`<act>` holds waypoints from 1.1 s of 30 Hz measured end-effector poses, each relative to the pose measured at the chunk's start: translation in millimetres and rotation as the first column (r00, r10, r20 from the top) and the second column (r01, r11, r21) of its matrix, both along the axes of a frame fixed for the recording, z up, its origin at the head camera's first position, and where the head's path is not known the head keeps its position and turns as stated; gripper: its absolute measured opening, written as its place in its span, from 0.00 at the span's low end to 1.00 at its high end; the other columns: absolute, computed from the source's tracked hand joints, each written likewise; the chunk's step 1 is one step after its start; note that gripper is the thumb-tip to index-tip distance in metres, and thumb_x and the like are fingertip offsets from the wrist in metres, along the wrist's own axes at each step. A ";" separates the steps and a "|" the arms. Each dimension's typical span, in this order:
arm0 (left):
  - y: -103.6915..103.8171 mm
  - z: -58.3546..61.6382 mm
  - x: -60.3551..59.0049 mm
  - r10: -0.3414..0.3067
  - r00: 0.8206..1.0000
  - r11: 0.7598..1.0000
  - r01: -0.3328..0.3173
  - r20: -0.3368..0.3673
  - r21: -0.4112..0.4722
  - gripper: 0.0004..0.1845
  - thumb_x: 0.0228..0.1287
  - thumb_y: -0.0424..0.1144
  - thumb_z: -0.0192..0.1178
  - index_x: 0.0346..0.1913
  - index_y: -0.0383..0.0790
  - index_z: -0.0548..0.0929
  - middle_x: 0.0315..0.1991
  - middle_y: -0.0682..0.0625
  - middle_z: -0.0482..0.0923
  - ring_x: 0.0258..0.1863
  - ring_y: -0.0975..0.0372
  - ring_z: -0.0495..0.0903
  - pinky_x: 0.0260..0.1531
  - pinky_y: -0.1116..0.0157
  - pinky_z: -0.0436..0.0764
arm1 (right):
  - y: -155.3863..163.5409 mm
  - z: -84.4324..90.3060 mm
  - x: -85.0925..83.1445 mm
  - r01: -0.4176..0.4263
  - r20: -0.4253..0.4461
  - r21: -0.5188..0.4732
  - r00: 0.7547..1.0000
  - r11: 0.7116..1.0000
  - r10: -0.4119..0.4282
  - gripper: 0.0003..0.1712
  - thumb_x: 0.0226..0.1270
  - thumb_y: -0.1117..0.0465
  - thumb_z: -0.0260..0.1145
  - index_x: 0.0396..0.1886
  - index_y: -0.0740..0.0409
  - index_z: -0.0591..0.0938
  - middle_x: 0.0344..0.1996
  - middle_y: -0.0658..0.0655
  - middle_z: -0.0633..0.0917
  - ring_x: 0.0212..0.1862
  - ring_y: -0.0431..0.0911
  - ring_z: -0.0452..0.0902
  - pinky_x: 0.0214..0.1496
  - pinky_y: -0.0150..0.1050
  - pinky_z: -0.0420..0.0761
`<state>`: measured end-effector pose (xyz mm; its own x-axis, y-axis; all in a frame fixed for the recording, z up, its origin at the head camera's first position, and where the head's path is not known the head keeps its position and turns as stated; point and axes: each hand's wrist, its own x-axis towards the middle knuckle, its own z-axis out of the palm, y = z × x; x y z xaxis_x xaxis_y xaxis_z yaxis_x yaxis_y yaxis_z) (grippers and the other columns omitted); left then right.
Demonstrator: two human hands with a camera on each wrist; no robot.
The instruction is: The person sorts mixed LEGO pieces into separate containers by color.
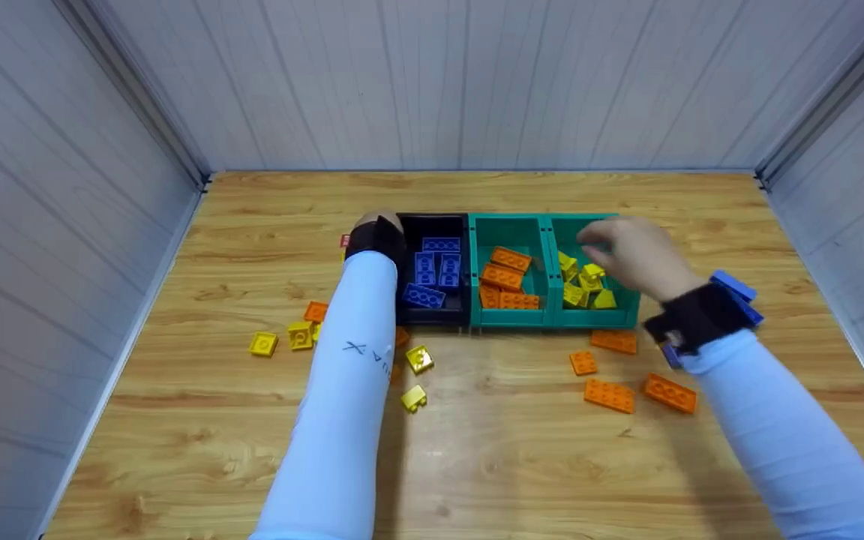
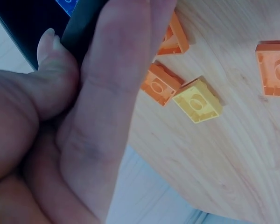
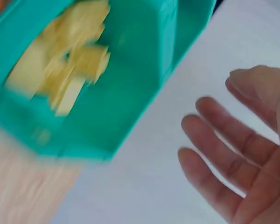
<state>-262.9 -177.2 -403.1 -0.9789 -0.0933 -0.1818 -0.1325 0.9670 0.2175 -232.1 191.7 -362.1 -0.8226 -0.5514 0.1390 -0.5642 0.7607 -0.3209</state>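
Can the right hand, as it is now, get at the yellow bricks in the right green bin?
Probably yes: the right hand hangs open and empty over the right green bin, whose top is open, and nothing covers the yellow bricks.

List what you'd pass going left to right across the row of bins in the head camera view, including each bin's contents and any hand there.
Left hand gripping the black bin's wall → black bin with blue bricks → middle teal bin with orange bricks → right teal bin with yellow bricks → right hand above it, open.
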 end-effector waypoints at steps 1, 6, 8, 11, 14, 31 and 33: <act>9.8 28.5 22.8 0.015 0.999 1.000 -0.015 0.031 0.017 0.12 0.68 0.35 0.55 0.45 0.35 0.87 0.49 0.42 0.84 0.49 0.52 0.82 0.49 0.57 0.81 | 11.2 1.0 0.5 0.019 0.016 -0.003 1.000 1.000 -0.019 0.11 0.69 0.65 0.66 0.48 0.63 0.85 0.43 0.62 0.87 0.43 0.56 0.82 0.46 0.53 0.81; 13.0 54.1 40.5 0.033 0.993 0.999 -0.037 0.113 0.039 0.16 0.69 0.39 0.59 0.51 0.31 0.85 0.54 0.40 0.81 0.54 0.51 0.79 0.54 0.56 0.78 | 66.4 -8.4 3.5 0.105 0.138 0.026 0.985 0.994 -0.108 0.12 0.69 0.66 0.64 0.50 0.66 0.84 0.39 0.65 0.86 0.39 0.57 0.82 0.41 0.55 0.81; 11.8 56.0 42.4 0.028 0.992 0.999 -0.032 0.122 0.032 0.16 0.69 0.40 0.60 0.51 0.31 0.84 0.54 0.39 0.81 0.55 0.51 0.79 0.54 0.57 0.78 | 85.8 -17.6 3.9 0.133 0.207 0.073 0.967 0.988 -0.146 0.14 0.70 0.65 0.64 0.52 0.67 0.82 0.41 0.68 0.85 0.41 0.60 0.81 0.42 0.57 0.80; 9.4 54.3 42.5 0.035 0.991 0.998 -0.042 0.131 0.051 0.16 0.70 0.40 0.59 0.53 0.31 0.83 0.55 0.40 0.81 0.56 0.51 0.78 0.56 0.56 0.77 | 110.2 -34.6 4.9 0.158 0.284 0.145 0.939 0.977 -0.194 0.18 0.69 0.64 0.65 0.55 0.70 0.80 0.44 0.74 0.82 0.43 0.65 0.80 0.44 0.60 0.78; 7.2 52.9 42.0 0.042 0.989 0.997 -0.051 0.145 0.063 0.16 0.70 0.40 0.60 0.54 0.33 0.83 0.56 0.40 0.80 0.56 0.51 0.78 0.57 0.56 0.76 | 125.0 -52.8 6.0 0.170 0.320 0.161 0.923 0.972 -0.214 0.20 0.69 0.62 0.66 0.55 0.72 0.80 0.45 0.76 0.81 0.45 0.67 0.78 0.45 0.61 0.78; 6.2 52.2 43.0 0.023 0.992 0.997 -0.032 0.125 0.066 0.17 0.71 0.42 0.60 0.54 0.32 0.83 0.56 0.40 0.81 0.57 0.50 0.78 0.57 0.56 0.76 | 109.2 -49.8 6.0 0.287 0.210 0.020 0.936 0.958 -0.284 0.22 0.69 0.62 0.67 0.59 0.69 0.79 0.47 0.73 0.82 0.44 0.63 0.79 0.41 0.58 0.79; 5.8 52.1 42.4 0.021 0.993 0.998 -0.028 0.118 0.056 0.17 0.71 0.41 0.60 0.53 0.32 0.84 0.55 0.40 0.81 0.56 0.50 0.78 0.57 0.56 0.76 | 98.5 -37.8 3.0 0.284 0.170 -0.035 0.947 0.958 -0.274 0.22 0.69 0.62 0.67 0.59 0.67 0.79 0.48 0.72 0.82 0.45 0.63 0.79 0.41 0.58 0.79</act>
